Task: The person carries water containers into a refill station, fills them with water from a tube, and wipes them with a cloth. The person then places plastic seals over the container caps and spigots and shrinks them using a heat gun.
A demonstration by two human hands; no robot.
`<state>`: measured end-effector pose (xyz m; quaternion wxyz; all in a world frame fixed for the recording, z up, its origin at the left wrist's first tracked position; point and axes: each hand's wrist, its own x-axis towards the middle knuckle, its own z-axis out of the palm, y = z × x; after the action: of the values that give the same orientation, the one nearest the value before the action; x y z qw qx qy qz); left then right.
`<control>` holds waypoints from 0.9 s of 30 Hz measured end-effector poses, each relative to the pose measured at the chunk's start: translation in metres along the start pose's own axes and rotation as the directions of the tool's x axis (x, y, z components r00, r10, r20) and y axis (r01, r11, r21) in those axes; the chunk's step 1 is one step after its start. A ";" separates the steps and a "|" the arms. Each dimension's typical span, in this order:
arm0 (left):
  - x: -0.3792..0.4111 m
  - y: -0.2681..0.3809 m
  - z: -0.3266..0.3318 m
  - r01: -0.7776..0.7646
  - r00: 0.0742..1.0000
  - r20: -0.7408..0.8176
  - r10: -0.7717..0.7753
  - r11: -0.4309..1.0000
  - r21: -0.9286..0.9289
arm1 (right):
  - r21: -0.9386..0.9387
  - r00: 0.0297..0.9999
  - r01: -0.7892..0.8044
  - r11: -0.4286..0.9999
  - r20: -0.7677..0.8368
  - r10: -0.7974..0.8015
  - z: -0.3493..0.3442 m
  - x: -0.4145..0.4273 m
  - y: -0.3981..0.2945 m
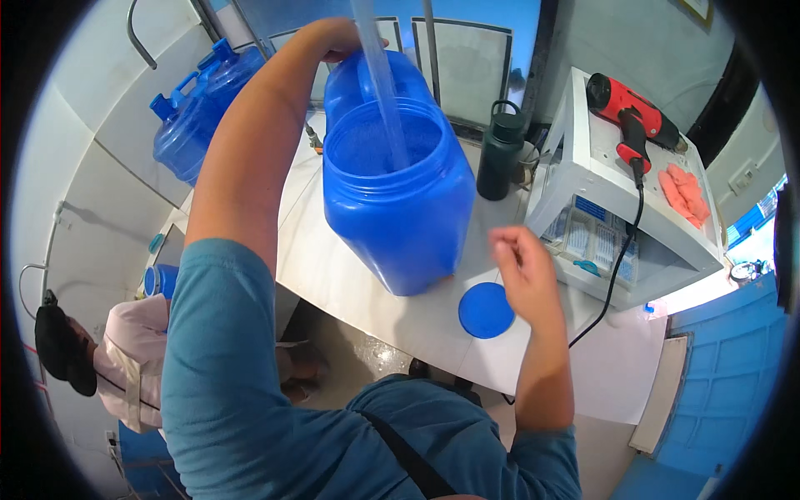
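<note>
A large blue plastic water container (400, 231) stands on the white tiled counter with its wide threaded mouth uncovered. A clear stream of water (382, 87) falls from above into the mouth. My left hand (344, 39) reaches over to the container's far end; its fingers are partly hidden, so its grip does not show. In front of the container's right side, my right hand (525, 272) is raised, slightly blurred, with fingers loosely curled and nothing visible in them. Just below it, a round blue lid (486, 310) lies flat on the counter.
A dark green bottle (498, 153) stands right of the container. On the white cabinet (631, 169) lie a red and black heat gun (637, 119), its cord hanging down, and a pink cloth (684, 195). Blue water jugs (194, 119) stand at left, near another person (134, 362).
</note>
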<state>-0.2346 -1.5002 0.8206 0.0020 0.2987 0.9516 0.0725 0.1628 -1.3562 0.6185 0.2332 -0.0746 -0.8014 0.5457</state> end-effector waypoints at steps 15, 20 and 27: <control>-0.045 -0.022 0.022 -0.592 0.647 -0.531 0.548 0.799 0.103 | -0.474 0.992 0.066 0.878 0.124 -0.007 0.081 0.183 0.120; -0.071 -0.019 0.038 -0.808 0.345 -0.388 0.855 0.481 0.340 | -0.621 0.945 0.022 0.783 0.268 0.186 0.085 0.195 0.099; -0.059 0.003 0.072 -0.823 0.458 -0.612 0.645 0.568 -0.017 | -0.479 0.993 -0.031 0.877 0.087 0.083 0.089 0.184 0.175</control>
<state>-0.1812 -1.5213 0.7478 -0.2522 0.6458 0.6571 0.2958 -0.0631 -1.2929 0.4869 0.1491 -0.1244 -0.9196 0.3416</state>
